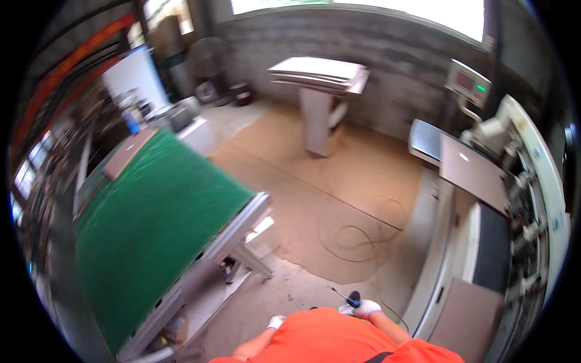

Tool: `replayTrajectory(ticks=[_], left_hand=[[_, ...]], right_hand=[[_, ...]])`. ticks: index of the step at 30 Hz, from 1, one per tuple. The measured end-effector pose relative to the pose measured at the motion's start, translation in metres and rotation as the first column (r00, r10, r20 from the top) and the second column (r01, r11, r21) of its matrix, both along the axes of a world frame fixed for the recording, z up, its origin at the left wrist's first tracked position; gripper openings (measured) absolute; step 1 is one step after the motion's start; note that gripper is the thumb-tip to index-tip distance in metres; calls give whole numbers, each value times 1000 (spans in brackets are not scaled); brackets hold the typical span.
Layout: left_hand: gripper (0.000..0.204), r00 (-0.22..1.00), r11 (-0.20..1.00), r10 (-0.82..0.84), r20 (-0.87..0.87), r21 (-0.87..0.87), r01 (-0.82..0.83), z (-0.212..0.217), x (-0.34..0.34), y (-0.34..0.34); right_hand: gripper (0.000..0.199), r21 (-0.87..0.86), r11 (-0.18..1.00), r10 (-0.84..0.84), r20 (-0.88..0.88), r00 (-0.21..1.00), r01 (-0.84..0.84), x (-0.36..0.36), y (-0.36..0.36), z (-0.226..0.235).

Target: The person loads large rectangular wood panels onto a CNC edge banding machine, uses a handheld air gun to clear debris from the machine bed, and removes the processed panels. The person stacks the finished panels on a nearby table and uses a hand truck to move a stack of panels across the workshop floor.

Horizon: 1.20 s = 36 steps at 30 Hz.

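My right hand (367,309), in a white glove, is closed around an air blow gun (354,298) with a dark body and a thin nozzle pointing forward and left. A thin yellowish hose (396,317) runs up close to that hand. My left hand (276,322), gloved in white too, hangs low at my left side near the frame of a conveyor with a green belt (163,218). Its fingers are too small and blurred to read. The orange shirt (330,336) on my body fills the lower middle.
A brown panel (129,152) lies on the belt's far end. To the right, a long machine (535,175) bears panels (472,169) and a control box (469,83). Several boards are stacked on a stand (315,121) by the wall. Hose loops (354,244) lie on brown floor sheeting.
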<state>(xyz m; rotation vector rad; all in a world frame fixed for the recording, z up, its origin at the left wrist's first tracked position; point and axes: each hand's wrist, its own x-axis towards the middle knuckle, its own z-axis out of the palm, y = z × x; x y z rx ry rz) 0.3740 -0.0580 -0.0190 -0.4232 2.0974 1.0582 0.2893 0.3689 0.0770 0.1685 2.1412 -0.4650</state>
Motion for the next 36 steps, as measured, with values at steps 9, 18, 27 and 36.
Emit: replayTrajectory(ticks=[9,18,27,36], left_hand=[[45,815,804,579,-41,-137,-578,19,12,-52],[49,824,833,549,143,-171,-526,12,60,-30],[50,912,879,-408,48,-251,407,7,7,-17],[32,970,982,173,168,-100,-158,2,-130,39]], right_hand=[[49,66,951,-301,-12,954,301,45,68,-43],[43,9,984,-176,-61,983,176,10,21,-27],[50,-106,985,-149,-108,983,138,-18,5,21],[59,-360,381,-887,-402,226,852,-41,143,109]])
